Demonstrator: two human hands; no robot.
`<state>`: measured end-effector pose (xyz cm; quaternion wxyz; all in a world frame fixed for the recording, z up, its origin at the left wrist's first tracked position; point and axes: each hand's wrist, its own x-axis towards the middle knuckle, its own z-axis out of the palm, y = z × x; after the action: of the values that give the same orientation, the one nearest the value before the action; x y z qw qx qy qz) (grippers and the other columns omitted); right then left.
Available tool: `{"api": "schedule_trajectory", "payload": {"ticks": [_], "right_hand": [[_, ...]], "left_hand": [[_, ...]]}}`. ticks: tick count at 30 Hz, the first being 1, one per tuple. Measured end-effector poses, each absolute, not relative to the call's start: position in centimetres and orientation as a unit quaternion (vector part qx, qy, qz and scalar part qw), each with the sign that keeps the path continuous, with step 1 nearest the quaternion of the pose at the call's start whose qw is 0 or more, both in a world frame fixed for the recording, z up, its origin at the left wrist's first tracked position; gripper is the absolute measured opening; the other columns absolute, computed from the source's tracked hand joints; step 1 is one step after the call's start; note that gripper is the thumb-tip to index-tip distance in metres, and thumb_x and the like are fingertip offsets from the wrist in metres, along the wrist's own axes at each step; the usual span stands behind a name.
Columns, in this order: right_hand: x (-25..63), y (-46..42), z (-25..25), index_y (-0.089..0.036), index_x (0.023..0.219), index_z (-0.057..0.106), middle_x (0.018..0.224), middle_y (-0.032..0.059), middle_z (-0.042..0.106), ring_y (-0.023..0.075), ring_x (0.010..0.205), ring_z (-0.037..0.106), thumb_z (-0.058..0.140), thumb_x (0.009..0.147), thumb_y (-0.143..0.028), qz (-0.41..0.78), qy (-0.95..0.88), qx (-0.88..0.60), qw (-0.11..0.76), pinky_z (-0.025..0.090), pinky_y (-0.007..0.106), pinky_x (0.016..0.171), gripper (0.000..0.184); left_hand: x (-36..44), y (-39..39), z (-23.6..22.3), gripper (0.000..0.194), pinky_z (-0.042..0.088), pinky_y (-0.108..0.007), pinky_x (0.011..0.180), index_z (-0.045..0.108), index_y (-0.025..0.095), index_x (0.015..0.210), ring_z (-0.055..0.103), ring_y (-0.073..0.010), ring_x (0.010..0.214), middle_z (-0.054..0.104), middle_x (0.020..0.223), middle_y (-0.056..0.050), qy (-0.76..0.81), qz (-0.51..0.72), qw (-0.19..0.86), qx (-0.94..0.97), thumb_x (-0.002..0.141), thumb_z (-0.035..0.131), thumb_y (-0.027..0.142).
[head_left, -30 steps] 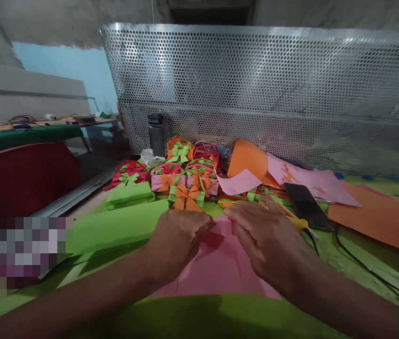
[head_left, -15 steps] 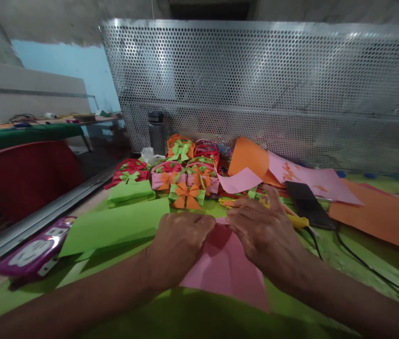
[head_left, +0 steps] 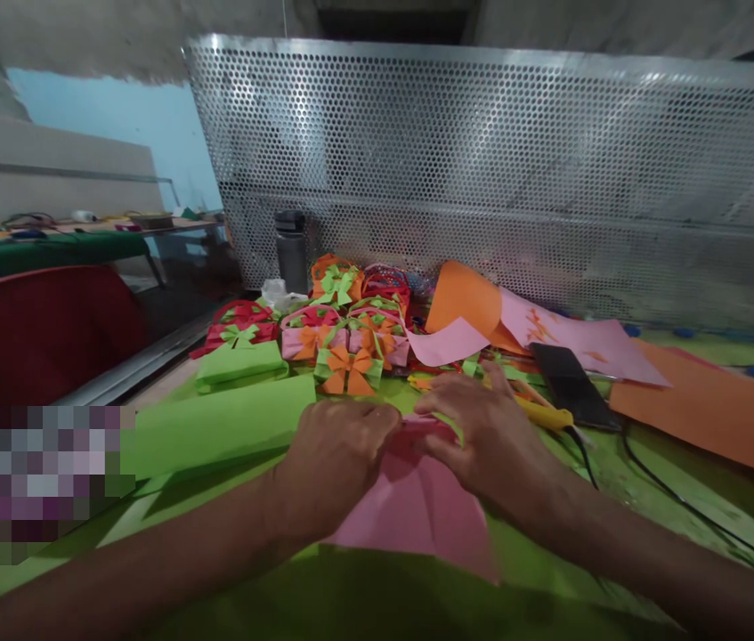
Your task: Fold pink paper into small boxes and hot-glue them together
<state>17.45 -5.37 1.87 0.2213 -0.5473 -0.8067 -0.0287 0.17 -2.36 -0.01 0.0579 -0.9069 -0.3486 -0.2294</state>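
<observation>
Green tabletop (head_left: 377,601) under pink paper (head_left: 400,512), bow-trimmed bags (head_left: 350,365), black phone (head_left: 573,385), seemingly a glue gun (head_left: 548,412).

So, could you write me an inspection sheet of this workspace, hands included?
Surface: green tabletop, partly covered with paper.
Work in hand: creased pink sheet.
Clutter: small paper bags with bows, orange sheet, yellow tool, dark phone-like slab.
Hands: left hand closed at the sheet's far edge; right hand beside it, thumb and fingers parted.
Cables: tool cord, black; black cable running right from near the slab.
Surroundings: perforated metal panel, dark bottle, red chair.
</observation>
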Motion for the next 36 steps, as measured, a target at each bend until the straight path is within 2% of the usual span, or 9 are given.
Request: {"api": "schedule_trajectory", "payload": {"ticks": [1,4,9,17,23,29,32,36], "right_hand": [[17.4,-5.5,1.7,-0.021,0.075,0.063,0.079,-0.0003,0.066,0.0186,0.086,0.056,0.06,0.076,-0.018,-0.034,-0.814,-0.535,0.225,0.02,0.046,0.095,0.005],[17.3,-5.8,1.3,-0.021,0.071,0.064,0.073,-0.002,0.065,0.0164,0.086,0.055,0.051,0.083,-0.015,-0.065,-0.831,-0.496,0.242,0.016,0.044,0.097,0.018],[17.5,-5.8,1.1,-0.019,0.069,0.061,0.066,-0.0022,0.063,0.0156,0.08,0.053,0.044,0.083,-0.008,-0.127,-0.844,-0.461,0.245,0.014,0.046,0.097,0.025],[18.1,-4.9,1.0,-0.018,0.077,0.059,0.079,0.0012,0.064,0.0175,0.09,0.051,0.043,0.083,-0.009,-0.194,-0.844,-0.446,0.225,0.014,0.046,0.097,0.019],[19.1,-3.9,2.0,-0.019,0.066,0.057,0.068,-0.0025,0.058,0.0135,0.075,0.05,0.041,0.085,-0.011,-0.154,-0.833,-0.486,0.215,0.012,0.045,0.095,0.025],[20.1,-2.7,2.4,-0.017,0.06,0.058,0.067,-0.0002,0.059,0.0139,0.07,0.05,0.046,0.081,-0.018,-0.115,-0.805,-0.546,0.201,0.019,0.041,0.087,0.024],[20.4,-2.2,2.1,-0.016,0.062,0.058,0.067,0.0007,0.06,0.0139,0.068,0.051,0.045,0.078,-0.014,-0.114,-0.808,-0.551,0.176,0.02,0.04,0.085,0.021],[20.7,-1.8,1.8,-0.016,0.068,0.059,0.071,0.0026,0.062,0.0153,0.071,0.053,0.044,0.068,-0.005,-0.121,-0.807,-0.558,0.151,0.02,0.038,0.085,0.018]], "left_hand": [[0.2,-2.4,-0.1,0.023,0.032,-0.023,0.047,0.053,0.016,0.065,0.048,-0.0118,0.048,0.056,0.054,0.0,-0.344,-0.229,0.063,-0.908,0.084,0.04,0.018],[0.4,-2.5,-0.2,0.022,0.031,-0.023,0.047,0.052,0.016,0.065,0.049,-0.012,0.048,0.055,0.054,0.0,-0.329,-0.231,0.078,-0.912,0.084,0.04,0.015],[0.6,-2.5,-0.2,0.023,0.033,-0.023,0.049,0.051,0.016,0.065,0.049,-0.0121,0.049,0.054,0.054,0.0,-0.325,-0.239,0.071,-0.912,0.083,0.038,0.013],[1.3,-1.8,0.0,0.022,0.035,-0.024,0.05,0.052,0.015,0.067,0.051,-0.0131,0.05,0.057,0.055,-0.001,-0.349,-0.214,0.023,-0.912,0.084,0.037,0.013],[2.5,0.2,1.5,0.024,0.031,-0.021,0.047,0.058,0.013,0.063,0.048,-0.0104,0.046,0.056,0.051,-0.001,-0.362,-0.205,-0.025,-0.909,0.081,0.042,0.014],[3.8,2.0,2.0,0.027,0.028,-0.021,0.047,0.059,0.013,0.055,0.044,-0.0091,0.045,0.055,0.049,0.0,-0.362,-0.188,-0.003,-0.913,0.078,0.043,0.014],[3.8,2.1,1.6,0.028,0.027,-0.023,0.048,0.061,0.014,0.058,0.047,-0.0124,0.049,0.057,0.052,-0.003,-0.376,-0.187,0.026,-0.907,0.079,0.045,0.02],[3.5,2.3,1.8,0.026,0.032,-0.027,0.057,0.066,0.016,0.065,0.055,-0.0216,0.07,0.064,0.067,-0.008,-0.401,-0.181,0.043,-0.897,0.08,0.047,0.025]]}}
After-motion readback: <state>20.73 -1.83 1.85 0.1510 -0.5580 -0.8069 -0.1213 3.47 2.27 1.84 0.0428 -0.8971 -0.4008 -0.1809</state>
